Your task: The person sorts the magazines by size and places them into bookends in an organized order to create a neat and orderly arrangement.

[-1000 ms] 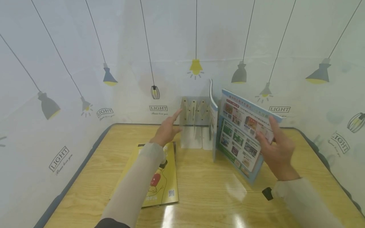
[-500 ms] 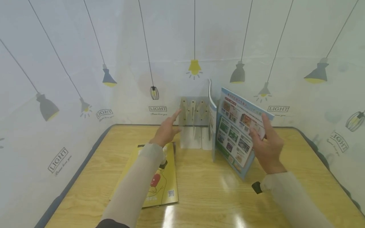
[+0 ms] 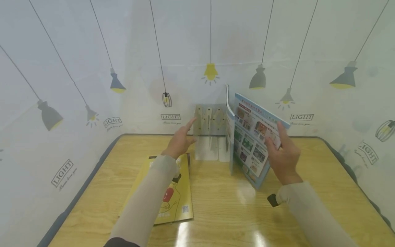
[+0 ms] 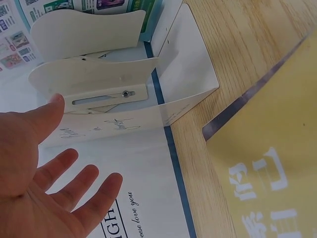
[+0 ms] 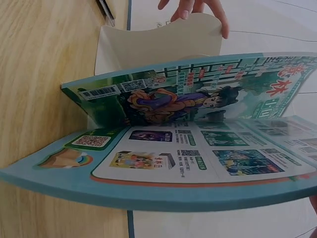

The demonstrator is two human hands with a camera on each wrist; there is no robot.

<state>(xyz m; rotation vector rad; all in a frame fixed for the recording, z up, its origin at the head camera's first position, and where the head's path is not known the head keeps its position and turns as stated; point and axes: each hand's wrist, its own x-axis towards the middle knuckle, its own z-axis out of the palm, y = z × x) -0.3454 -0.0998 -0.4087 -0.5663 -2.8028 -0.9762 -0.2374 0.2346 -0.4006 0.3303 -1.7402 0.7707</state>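
At our bench [image 3: 213, 206], the left hand [image 3: 179, 142] spreads beside the rack [image 3: 205, 152]; the right hand [image 3: 286, 157] pinches the magazine [image 3: 250, 137] we're apparently filing, which likely needs squaring next.

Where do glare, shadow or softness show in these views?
Head: bright glare streaks on the table near the bottom edge, held magazine's small print too soft to read; left wrist: no strong glare, soft shading inside the bookend, large lettering on the yellow magazine clear; right wrist: the standing magazine's barcode and artwork fairly sharp.
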